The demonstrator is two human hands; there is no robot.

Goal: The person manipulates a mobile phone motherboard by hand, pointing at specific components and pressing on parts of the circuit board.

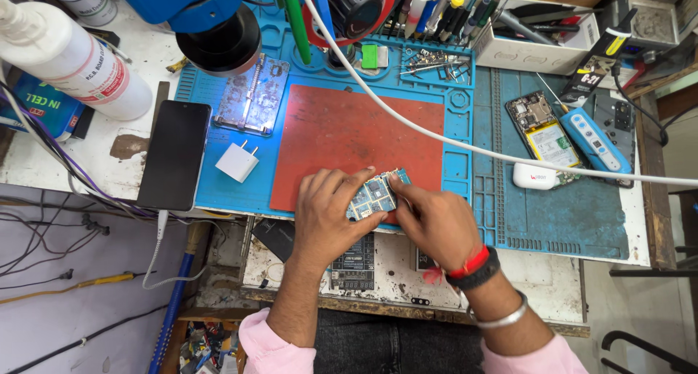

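Both hands are gripping a small circuit board (376, 196) at the red mat's (349, 138) near edge; left hand (331, 218) and right hand (432, 221) are pinching its sides; work looks midway, another opened phone (544, 132) lying apart.

Both forearms reach forward from pink sleeves and converge near the middle of the view, the left hand (331, 212) palm down with fingers curled and spread, its fingertips pinching from the left. The right hand (434, 225) meets it from the right, knuckles up, thumb and forefinger closed toward the left hand's fingertips. The right wrist carries a red thread, a black band and a silver bangle, while the left forearm is bare to the cuff
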